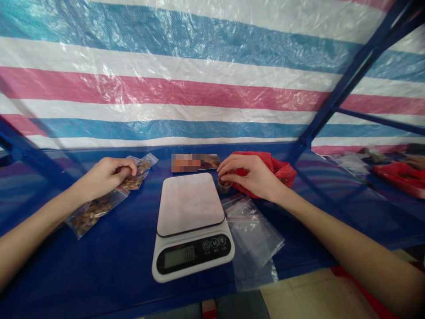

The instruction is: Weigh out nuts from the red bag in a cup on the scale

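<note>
My left hand [111,175] is closed, with curled fingers at the edge of a small clear zip bag [136,180] filled with brown, nut-like pieces. A second filled zip bag [94,212] lies partly under my left wrist. Over a small clear cup [224,188] my right hand [250,175] bends down, thumb and fingers closed at its rim; brown content shows inside. Between my hands stands a white kitchen scale [191,208] with a bare platform, its display reading about 0.0. A red plastic bag [283,173] sits behind my right hand, mostly hiding its content.
Flat clear zip bags [254,235] lie overlapping right of the scale, reaching the front edge of the blue table [126,270]. A small box [210,162], partly blurred, is behind the scale. Blue metal struts [345,88] and a striped plastic sheet [166,93] bound the back.
</note>
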Demonstrator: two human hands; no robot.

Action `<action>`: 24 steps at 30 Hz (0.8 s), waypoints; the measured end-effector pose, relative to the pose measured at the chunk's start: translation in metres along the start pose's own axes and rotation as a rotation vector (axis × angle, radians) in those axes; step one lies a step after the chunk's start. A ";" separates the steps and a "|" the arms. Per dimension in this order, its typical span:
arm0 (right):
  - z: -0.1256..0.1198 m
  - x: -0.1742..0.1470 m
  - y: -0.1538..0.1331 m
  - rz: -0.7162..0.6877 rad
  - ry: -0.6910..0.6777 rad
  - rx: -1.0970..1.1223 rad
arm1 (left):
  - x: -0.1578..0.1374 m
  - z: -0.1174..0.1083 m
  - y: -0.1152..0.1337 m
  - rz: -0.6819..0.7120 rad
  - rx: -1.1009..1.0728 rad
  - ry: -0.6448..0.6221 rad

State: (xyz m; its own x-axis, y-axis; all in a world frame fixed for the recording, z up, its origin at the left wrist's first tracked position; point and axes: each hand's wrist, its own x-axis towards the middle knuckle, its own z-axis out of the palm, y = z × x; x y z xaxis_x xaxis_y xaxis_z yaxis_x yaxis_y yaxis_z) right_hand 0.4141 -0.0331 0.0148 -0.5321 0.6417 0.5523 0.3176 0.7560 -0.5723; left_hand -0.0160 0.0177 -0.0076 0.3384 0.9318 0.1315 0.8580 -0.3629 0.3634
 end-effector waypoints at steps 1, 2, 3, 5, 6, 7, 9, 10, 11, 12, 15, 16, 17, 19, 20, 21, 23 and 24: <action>0.000 0.000 0.000 0.003 -0.001 0.002 | 0.000 0.000 -0.001 0.006 -0.001 0.000; -0.001 0.000 -0.001 0.007 -0.006 0.003 | 0.000 0.000 -0.002 0.012 -0.003 0.001; -0.001 0.000 -0.001 0.012 -0.011 0.004 | 0.000 0.000 -0.002 0.016 -0.006 0.002; -0.002 0.000 -0.001 0.021 -0.019 0.003 | 0.000 0.000 -0.002 0.017 -0.010 0.006; -0.003 -0.001 -0.001 0.025 -0.024 0.000 | 0.000 0.000 -0.002 0.015 -0.011 0.006; -0.004 -0.001 -0.001 0.027 -0.028 -0.002 | -0.001 0.000 -0.001 0.012 -0.011 0.005; -0.005 -0.001 -0.001 0.028 -0.039 -0.006 | -0.001 0.000 0.000 0.008 -0.011 0.006; -0.006 -0.001 -0.002 0.027 -0.046 -0.007 | -0.001 -0.001 0.001 0.009 -0.012 0.006; -0.007 -0.001 -0.002 0.024 -0.051 -0.010 | -0.001 -0.001 0.001 0.011 -0.013 0.008; -0.008 -0.001 -0.002 0.019 -0.052 -0.015 | -0.001 -0.001 0.001 0.014 -0.013 0.010; -0.011 0.000 -0.003 0.001 -0.040 -0.048 | -0.002 -0.001 0.000 0.012 -0.013 0.009; -0.012 0.000 -0.003 -0.003 -0.026 -0.061 | -0.002 -0.001 0.000 0.011 -0.013 0.011; -0.013 0.000 -0.004 -0.003 -0.011 -0.074 | -0.002 -0.001 0.000 0.012 -0.013 0.012; -0.015 0.000 -0.005 0.001 0.020 -0.098 | -0.003 -0.002 0.001 0.019 -0.012 0.009; -0.016 0.000 -0.006 0.004 0.030 -0.107 | -0.003 -0.002 0.001 0.021 -0.010 0.009; -0.016 0.000 -0.007 0.009 0.037 -0.114 | -0.003 -0.003 0.002 0.021 -0.009 0.004; -0.016 -0.001 -0.009 0.018 0.042 -0.120 | -0.004 -0.003 0.002 0.014 -0.009 -0.001; -0.016 -0.001 -0.011 0.022 0.041 -0.121 | -0.004 -0.003 0.002 0.009 -0.011 -0.001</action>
State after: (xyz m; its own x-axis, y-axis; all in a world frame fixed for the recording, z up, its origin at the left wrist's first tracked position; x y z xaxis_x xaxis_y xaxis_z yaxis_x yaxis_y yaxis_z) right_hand 0.4241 -0.0397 0.0300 -0.4926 0.6612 0.5659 0.4223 0.7501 -0.5089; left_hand -0.0165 0.0133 -0.0042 0.3465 0.9284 0.1341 0.8508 -0.3713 0.3719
